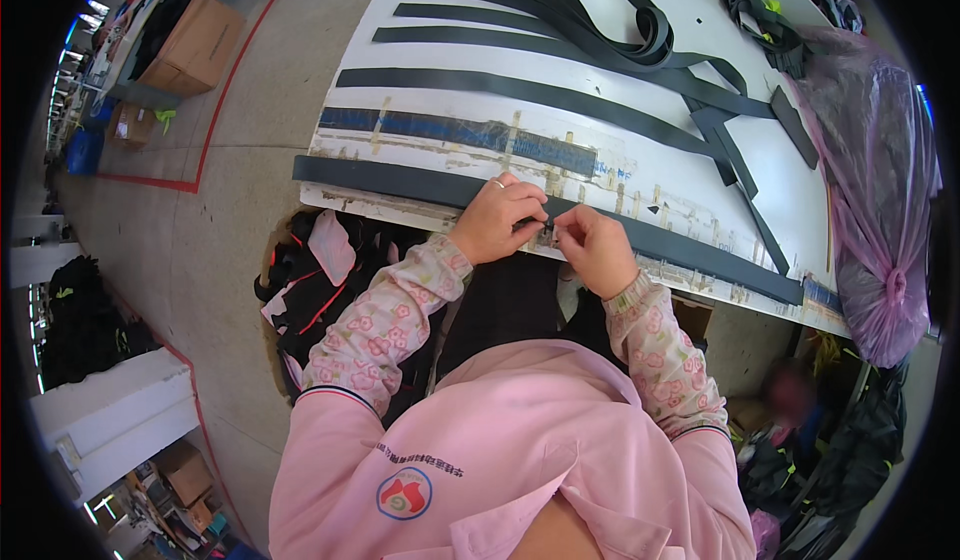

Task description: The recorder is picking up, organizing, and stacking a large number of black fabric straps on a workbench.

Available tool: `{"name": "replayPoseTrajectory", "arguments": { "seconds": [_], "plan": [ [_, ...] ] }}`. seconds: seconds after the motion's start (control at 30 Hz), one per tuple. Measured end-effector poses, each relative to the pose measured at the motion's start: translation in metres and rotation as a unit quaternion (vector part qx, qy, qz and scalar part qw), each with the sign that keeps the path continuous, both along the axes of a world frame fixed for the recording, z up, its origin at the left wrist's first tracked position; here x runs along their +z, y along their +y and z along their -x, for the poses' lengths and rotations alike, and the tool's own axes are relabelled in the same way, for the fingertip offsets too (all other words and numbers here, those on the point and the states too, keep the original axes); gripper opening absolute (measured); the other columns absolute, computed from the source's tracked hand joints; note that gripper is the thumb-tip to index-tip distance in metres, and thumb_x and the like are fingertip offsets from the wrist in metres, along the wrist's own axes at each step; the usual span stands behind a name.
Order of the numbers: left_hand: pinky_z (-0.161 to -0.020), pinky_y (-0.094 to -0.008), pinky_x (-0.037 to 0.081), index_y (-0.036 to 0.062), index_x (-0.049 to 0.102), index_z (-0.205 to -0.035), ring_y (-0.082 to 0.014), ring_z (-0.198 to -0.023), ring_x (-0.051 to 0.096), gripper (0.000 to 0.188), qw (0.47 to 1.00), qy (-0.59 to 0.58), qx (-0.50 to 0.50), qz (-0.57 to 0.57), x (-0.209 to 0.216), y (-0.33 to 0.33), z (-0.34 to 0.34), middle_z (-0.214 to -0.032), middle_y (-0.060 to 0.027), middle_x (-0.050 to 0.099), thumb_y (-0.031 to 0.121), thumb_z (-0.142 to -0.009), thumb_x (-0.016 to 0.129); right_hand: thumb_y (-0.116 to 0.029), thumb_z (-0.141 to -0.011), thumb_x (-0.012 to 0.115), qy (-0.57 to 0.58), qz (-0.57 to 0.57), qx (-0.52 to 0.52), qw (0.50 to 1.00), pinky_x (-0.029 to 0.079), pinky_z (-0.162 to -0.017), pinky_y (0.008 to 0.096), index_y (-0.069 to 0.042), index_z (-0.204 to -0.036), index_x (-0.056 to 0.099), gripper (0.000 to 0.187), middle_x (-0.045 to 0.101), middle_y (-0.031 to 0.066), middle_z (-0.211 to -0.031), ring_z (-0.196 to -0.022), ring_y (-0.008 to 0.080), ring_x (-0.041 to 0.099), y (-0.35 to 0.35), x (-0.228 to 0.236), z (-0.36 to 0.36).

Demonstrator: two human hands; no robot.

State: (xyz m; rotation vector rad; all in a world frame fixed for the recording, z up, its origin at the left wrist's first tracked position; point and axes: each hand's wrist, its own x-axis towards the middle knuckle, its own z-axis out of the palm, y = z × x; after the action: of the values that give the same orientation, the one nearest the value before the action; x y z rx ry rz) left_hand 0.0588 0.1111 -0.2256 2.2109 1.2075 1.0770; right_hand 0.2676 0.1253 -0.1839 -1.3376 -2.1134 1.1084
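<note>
Pinching at the near edge of a dark strip [390, 181], my two hands close together.
The strip's long axis runs left to right along the near side of the table [800, 210], slanting toward me at its right end. My left hand [497, 218] is the nearer to it, lying right across it with fingers bent and thumb drawn toward them; I cannot tell whether they grip anything. My right hand [600, 250] sits at the near edge, thumb and forefinger pressed together, the strip just ahead of it; what they pinch is too small to tell. Farther out, past a blue band [430, 128] on the table, lie other strips [430, 79], and a pink bag [880, 190] is well off to my right.
</note>
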Motion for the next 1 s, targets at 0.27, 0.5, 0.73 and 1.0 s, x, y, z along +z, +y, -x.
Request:
{"name": "replayPoseTrajectory", "arguments": {
  "seconds": [0.27,0.5,0.73,1.0],
  "plan": [
    [-0.083,-0.0385,0.048,0.0096,0.07,-0.084,-0.0269,-0.093,0.059,0.012,1.0,0.002,0.012,0.019,0.004,0.001,0.0,-0.103,-0.0029,0.069,0.012,-0.076,0.079,-0.003,-0.087,0.065,0.048,0.044,-0.209,0.976,0.047,-0.06,0.0241,0.001,-0.096,0.063,0.011,0.061,0.0013,-0.071,-0.064,0.0064,0.055,0.022,0.015,-0.157],
    [-0.084,-0.0367,0.048,0.0075,0.072,-0.085,-0.027,-0.094,0.06,0.011,0.999,0.011,0.018,0.046,0.011,0.0,-0.001,-0.102,-0.0051,0.07,0.01,-0.076,0.079,-0.005,-0.084,0.066,0.008,0.021,-0.161,0.987,0.048,-0.059,0.0286,0.001,-0.093,0.064,0.011,0.062,0.0072,-0.07,-0.061,0.0132,0.058,0.004,0.013,-0.173],
    [-0.083,-0.0362,0.047,0.0068,0.072,-0.085,-0.0277,-0.094,0.06,0.011,0.998,0.021,0.017,0.058,0.011,0.0,-0.005,-0.102,-0.0067,0.07,0.009,-0.076,0.079,-0.007,-0.083,0.065,-0.03,-0.065,-0.136,0.988,0.05,-0.08,0.0392,-0.003,-0.088,0.063,0.007,0.064,0.0097,-0.068,-0.066,0.0301,0.063,-0.001,0.009,-0.167],
    [-0.083,-0.0359,0.047,0.0075,0.073,-0.085,-0.0269,-0.095,0.06,0.011,0.998,0.021,0.02,0.059,0.011,0.001,-0.004,-0.103,-0.0067,0.07,0.009,-0.076,0.079,-0.008,-0.085,0.065,-0.071,-0.096,-0.131,0.984,0.044,-0.099,0.0422,-0.005,-0.092,0.062,0.009,0.065,0.0087,-0.069,-0.07,0.0293,0.066,-0.004,-0.002,-0.165]
  ]
}}
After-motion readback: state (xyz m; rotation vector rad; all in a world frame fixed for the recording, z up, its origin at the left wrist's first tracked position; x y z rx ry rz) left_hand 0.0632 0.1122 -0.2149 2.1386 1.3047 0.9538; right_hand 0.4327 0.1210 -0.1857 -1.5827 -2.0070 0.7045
